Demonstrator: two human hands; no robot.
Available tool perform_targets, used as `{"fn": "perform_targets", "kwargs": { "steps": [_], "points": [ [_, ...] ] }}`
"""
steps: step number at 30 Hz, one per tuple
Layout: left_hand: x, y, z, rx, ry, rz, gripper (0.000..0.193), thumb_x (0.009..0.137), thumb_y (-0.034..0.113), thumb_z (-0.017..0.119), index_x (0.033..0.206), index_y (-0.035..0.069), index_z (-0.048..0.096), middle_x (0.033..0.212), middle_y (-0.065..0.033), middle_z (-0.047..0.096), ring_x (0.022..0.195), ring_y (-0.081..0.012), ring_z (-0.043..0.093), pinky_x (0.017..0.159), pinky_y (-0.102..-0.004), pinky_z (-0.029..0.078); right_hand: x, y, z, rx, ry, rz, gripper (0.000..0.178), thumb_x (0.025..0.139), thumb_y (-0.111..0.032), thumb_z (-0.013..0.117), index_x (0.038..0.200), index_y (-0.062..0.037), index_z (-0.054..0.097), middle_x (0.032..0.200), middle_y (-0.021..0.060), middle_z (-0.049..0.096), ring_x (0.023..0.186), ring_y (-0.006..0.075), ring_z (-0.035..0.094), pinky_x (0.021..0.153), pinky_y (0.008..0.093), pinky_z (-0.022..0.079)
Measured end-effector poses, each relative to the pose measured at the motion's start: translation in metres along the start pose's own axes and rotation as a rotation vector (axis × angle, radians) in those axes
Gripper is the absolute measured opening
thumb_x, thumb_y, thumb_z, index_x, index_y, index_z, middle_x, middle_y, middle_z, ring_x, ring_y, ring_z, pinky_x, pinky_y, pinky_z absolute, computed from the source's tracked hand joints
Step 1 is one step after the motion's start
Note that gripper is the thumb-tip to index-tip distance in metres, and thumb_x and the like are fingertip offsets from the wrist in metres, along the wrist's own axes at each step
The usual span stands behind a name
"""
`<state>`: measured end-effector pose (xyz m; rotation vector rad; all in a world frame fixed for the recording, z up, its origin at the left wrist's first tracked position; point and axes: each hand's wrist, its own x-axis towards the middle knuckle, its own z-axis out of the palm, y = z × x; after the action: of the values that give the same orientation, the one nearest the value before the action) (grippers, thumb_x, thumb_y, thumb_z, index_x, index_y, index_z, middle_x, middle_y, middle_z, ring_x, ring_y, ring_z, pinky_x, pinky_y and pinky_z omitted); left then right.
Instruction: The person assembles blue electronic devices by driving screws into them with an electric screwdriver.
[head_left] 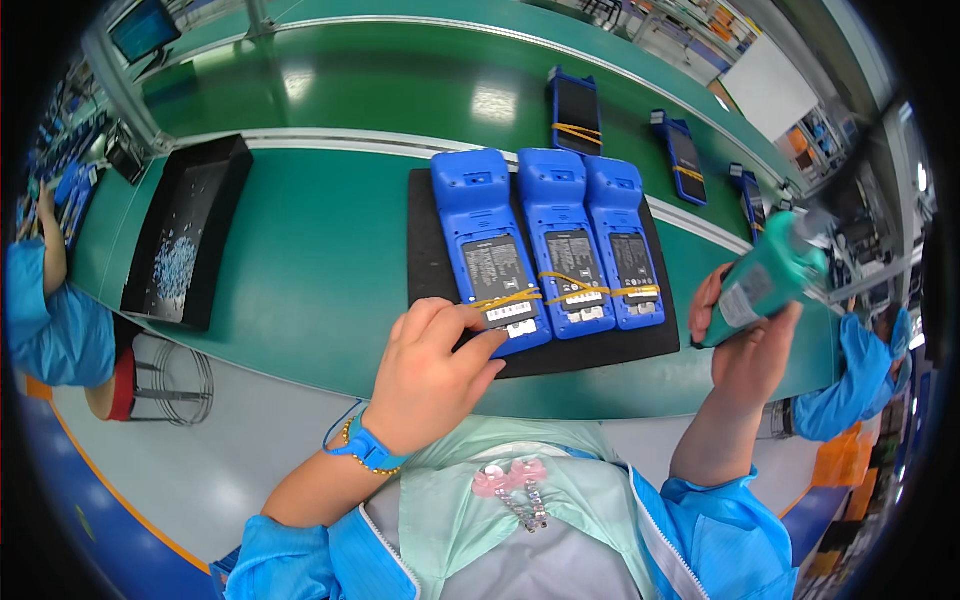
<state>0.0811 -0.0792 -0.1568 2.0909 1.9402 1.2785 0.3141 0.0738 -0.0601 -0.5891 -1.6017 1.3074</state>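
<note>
The left grip (pixel 430 365), its pinch unclear, is the nearer, at the lower end of the leftmost device (pixel 478 222), which lies on the mat (pixel 427 262), long axis pointing forward, while the right grip (pixel 755 350) holds the tool (pixel 762 285).

Between the black tray (pixel 228 235) and the dark mat (pixel 424 240), a broad stretch of green bench (pixel 320 250) gives a hand low passage, and a narrower strip opens between the mat's right edge and the teal tool (pixel 765 280) held up by the right hand (pixel 757 355). On the mat, three blue devices (pixel 555 200) stand close side by side, leaving only slim gaps, their far ends nearly at the pale rail (pixel 320 140), while the left hand (pixel 430 365) blocks the near-left approach to the leftmost one.
</note>
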Motion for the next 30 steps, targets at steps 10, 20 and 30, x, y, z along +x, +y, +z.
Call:
{"fn": "perform_targets", "kwargs": {
  "steps": [10, 20, 30],
  "points": [
    [0.017, 0.024, 0.002, 0.087, -0.083, -0.121, 0.028, 0.064, 0.001, 0.082, 0.086, 0.002, 0.064, 0.102, -0.0097, 0.062, 0.099, -0.0320, 0.058, 0.085, -0.0412, 0.048, 0.006, 0.028, -0.096, -0.739, 0.296, 0.063, 0.041, 0.100, -0.043, 0.057, 0.090, -0.0030, 0.057, 0.076, 0.0029, 0.054, 0.069, 0.0108, 0.050, 0.061, 0.0257, 0.039],
    [0.022, 0.033, -0.007, 0.191, -0.102, -0.161, 0.024, 0.069, -0.002, 0.079, 0.087, 0.002, 0.063, 0.104, -0.0106, 0.064, 0.101, -0.0322, 0.059, 0.083, -0.0405, 0.050, 0.030, 0.033, -0.089, -0.765, 0.053, 0.080, 0.040, 0.101, -0.032, 0.056, 0.120, 0.0029, 0.055, 0.090, 0.0125, 0.058, 0.082, 0.0219, 0.054, 0.078, 0.0335, 0.045],
    [0.036, 0.036, -0.039, 0.109, -0.149, -0.254, 0.020, 0.079, -0.005, 0.072, 0.097, -0.003, 0.063, 0.108, -0.0139, 0.064, 0.094, -0.0248, 0.064, 0.082, -0.0325, 0.054, 0.033, 0.049, -0.056, -0.791, -0.017, -0.082, 0.038, 0.093, -0.010, 0.062, 0.127, 0.0046, 0.050, 0.113, 0.0269, 0.060, 0.106, 0.0448, 0.058, 0.091, 0.0467, 0.047]
  ]
}}
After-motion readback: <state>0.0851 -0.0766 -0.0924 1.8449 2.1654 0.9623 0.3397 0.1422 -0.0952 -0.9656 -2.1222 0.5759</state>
